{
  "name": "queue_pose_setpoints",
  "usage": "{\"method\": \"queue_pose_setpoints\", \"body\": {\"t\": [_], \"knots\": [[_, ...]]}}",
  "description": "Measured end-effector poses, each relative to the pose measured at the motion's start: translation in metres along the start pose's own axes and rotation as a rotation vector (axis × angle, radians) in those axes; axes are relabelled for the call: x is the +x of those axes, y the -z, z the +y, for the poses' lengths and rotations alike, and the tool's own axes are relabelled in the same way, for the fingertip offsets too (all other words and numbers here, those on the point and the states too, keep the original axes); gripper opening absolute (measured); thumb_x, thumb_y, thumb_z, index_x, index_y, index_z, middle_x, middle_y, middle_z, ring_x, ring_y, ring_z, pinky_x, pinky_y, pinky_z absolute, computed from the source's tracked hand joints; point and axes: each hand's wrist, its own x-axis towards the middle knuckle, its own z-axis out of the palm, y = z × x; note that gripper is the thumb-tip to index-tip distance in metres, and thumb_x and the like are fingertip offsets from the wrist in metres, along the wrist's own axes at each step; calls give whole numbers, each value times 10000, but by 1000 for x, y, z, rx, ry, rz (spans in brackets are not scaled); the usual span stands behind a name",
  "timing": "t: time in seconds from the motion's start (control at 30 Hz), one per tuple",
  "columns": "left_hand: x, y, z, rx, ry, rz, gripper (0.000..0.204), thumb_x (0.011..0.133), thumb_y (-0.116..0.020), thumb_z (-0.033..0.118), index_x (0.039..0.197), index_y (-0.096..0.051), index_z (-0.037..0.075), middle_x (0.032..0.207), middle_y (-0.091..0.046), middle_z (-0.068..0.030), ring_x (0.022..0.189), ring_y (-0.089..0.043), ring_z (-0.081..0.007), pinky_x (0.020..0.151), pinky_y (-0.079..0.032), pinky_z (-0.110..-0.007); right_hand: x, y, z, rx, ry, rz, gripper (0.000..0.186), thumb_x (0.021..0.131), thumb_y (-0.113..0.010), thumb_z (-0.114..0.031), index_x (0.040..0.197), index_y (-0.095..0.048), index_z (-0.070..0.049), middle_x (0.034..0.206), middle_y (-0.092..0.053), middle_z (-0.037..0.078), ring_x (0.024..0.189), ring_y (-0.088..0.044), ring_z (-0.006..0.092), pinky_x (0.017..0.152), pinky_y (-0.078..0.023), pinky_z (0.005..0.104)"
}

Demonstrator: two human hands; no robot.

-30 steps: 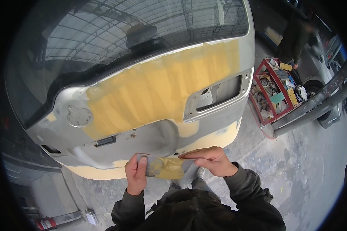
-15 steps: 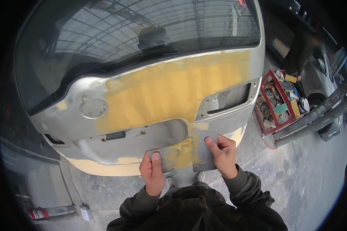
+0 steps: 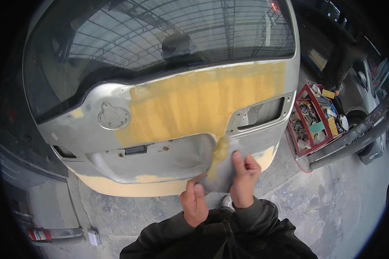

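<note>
In front of my body, my left hand (image 3: 194,204) is closed on a thin flat spreader (image 3: 198,178), seen almost edge-on. My right hand (image 3: 245,179) pinches a wider grey filler spreader (image 3: 223,175) between thumb and fingers. A lump of yellow body filler (image 3: 220,150) lies along this wider spreader's left side. The two spreaders meet or overlap near my left thumb; I cannot tell exactly how they touch. Just beyond my hands stands a silver vehicle tailgate (image 3: 86,146), with a broad streaked patch of yellow filler (image 3: 181,108) below its rear window.
A red cart (image 3: 307,86) full of tools and supplies stands at the right, with a person (image 3: 339,69) beyond it. A thick grey post (image 3: 345,142) slants past the cart near a parked car (image 3: 371,151). A red cylinder (image 3: 41,234) and a metal tin (image 3: 94,237) sit lower left.
My hands have come closer together, the left moving right and the right slightly left. The spreaders, previously held side by side, are tilted, and the filler is now on the right-hand one.
</note>
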Motion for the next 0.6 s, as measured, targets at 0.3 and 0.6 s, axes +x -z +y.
{"method": "queue_pose_setpoints", "body": {"t": [0.3,0.6], "knots": [[23,27,-12,-103,102,-165,198,1089,-526,130,1127,-658,-12,758,-642,-120,645,-523,-163,642,-476,-300,39,57,-39,-87,88,-825,292,1030,-688,-158,1215,-727,64,1167,-775,168,1059,-724,200,932,-555,321],[28,36,-5,-68,47,49,228,1099,-523,159,956,-613,6,737,-553,23,697,-446,-70,624,-413,-263,54,59,-57,-524,-32,-1114,312,1029,-667,-142,1321,-712,-41,1211,-775,113,1057,-738,174,937,-543,304]]}}
